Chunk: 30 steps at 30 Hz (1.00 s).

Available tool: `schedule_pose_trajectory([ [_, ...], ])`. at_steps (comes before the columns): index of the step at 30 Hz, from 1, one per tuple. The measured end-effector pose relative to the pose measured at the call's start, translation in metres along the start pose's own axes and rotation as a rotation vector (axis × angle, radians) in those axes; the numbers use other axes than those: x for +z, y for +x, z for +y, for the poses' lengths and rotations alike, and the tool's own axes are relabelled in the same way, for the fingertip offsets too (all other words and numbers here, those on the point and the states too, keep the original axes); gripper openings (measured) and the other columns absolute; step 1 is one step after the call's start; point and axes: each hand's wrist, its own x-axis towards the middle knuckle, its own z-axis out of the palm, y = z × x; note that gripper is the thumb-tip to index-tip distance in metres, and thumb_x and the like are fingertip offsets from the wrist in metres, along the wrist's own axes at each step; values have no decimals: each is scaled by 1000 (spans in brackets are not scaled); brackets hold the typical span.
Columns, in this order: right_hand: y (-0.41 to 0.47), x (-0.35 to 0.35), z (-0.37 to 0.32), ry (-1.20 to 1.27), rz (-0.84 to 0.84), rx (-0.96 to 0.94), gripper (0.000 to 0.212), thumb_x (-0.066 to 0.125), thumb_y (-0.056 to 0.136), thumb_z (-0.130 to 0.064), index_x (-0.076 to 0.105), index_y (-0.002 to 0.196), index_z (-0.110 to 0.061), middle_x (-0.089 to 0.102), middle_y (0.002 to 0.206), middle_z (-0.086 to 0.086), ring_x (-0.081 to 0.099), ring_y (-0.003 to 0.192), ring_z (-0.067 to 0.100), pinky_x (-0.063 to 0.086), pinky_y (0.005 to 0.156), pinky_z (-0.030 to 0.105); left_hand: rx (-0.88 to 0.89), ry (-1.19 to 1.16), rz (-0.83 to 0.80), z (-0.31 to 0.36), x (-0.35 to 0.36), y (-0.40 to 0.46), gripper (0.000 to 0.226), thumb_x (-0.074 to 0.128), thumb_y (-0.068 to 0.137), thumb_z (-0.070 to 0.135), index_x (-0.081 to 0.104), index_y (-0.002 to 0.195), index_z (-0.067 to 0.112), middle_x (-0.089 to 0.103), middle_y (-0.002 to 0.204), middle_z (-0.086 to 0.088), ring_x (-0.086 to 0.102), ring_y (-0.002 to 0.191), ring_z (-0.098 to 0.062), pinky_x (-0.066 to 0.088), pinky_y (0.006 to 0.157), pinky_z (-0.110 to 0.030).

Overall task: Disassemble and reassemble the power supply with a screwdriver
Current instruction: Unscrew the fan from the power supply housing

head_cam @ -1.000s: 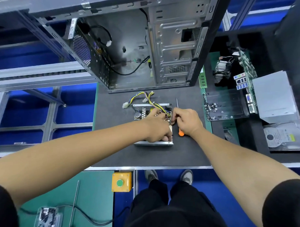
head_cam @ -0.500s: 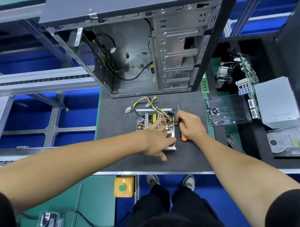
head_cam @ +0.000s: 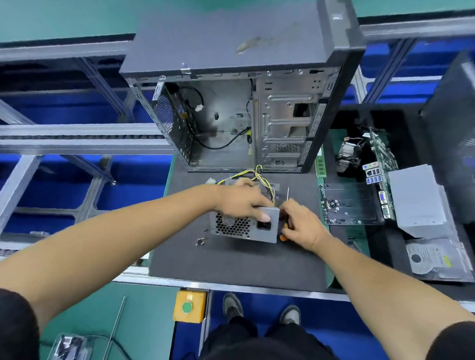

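Starting at the left, we see 1 or 2 small dark screws (head_cam: 200, 241) lying loose on the dark grey foam mat (head_cam: 234, 263) that covers the table, just left of the grey sheet-metal power supply box (head_cam: 244, 228). From this we judge that at least some fasteners are out, though we cannot tell which holes they belong to.

Our left hand (head_cam: 244, 204) reaches over the top of the box, its fingers curled over the near face with the tips pressing beside the black mains socket. The box sits on the mat near the middle of the table, its honeycomb fan grille facing us and its cover on. The bundle of yellow, black and white wires (head_cam: 253, 176) spills out of its far side toward the open black and grey computer case (head_cam: 244, 112).

Just right of the box, our right hand (head_cam: 302, 226) is curled loosely against its right edge, with the orange-handled screwdriver (head_cam: 285, 226) at its fingers. The thin shaft points away from us, but whether the hand truly grips the handle we cannot tell.

Further right, a clear plastic tray (head_cam: 351, 202) holds a cluster of small screws at its left end.

Our judgement: the unit is out of the case and enclosed. We cannot tell whether the cover is screwed down. Either way, screw work on the cover remains to be done.
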Motion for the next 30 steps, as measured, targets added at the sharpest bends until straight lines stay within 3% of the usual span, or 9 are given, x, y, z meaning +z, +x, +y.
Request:
schedule_pose_trajectory([
  [5,0,-12,2,-144,-182,-72,58,61,70,-44,55,123,-22,36,109,-6,55,82,27,48,77,38,-58,-170,-86,-1,-21,9,11,56,103,36,61,94,33,60,78,24,54,79,6,35,83,-25],
  [8,6,-20,6,-125,-250,-91,60,67,66,-36,58,123,-18,31,113,-4,54,91,22,50,83,32,-56,-328,-93,-5,-27,16,23,56,104,24,66,109,5,64,92,8,55,78,4,42,74,-12],
  [13,11,-35,20,-233,-295,-144,39,66,71,-11,63,110,-15,31,113,2,40,98,18,46,80,29,-86,-529,-85,-7,-35,22,28,55,104,17,63,116,-7,66,107,-13,60,95,-21,48,93,-36],
  [15,10,-40,24,-234,-232,-153,28,64,74,-10,62,102,-13,34,111,0,43,98,20,45,81,30,-113,-622,-72,-9,-38,25,23,55,104,16,64,115,-3,68,108,-16,64,96,-27,51,93,-42],
  [18,8,-53,25,-116,-86,-139,16,58,81,-11,55,96,-14,38,108,-4,48,94,19,49,83,40,-120,-658,-52,-12,-43,33,15,57,103,19,67,108,8,69,106,-11,64,93,-23,52,90,-39],
  [21,17,-76,15,117,189,-99,15,54,82,-10,53,93,-22,46,98,-12,51,83,13,49,76,37,-131,-680,-10,-15,-46,40,16,62,101,21,71,108,10,71,108,-17,64,95,-25,51,97,-50],
  [25,42,-113,-9,380,449,10,20,43,81,-22,50,95,-35,60,76,-7,57,66,14,47,59,36,-146,-673,-6,-23,-51,42,18,66,98,26,74,108,13,75,103,-6,67,92,-20,52,94,-45],
  [27,51,-126,-17,400,511,5,19,41,82,-26,46,93,-41,59,70,-6,53,55,12,43,52,35,-179,-683,-3,-28,-53,41,17,67,97,30,73,107,17,75,103,-4,68,94,-20,53,94,-45],
  [30,63,-135,-26,444,524,-55,21,43,82,-19,47,90,-37,55,68,-5,46,53,11,39,54,39,-225,-726,72,-35,-50,42,15,69,96,33,73,102,20,75,97,2,67,88,-14,54,85,-33],
])
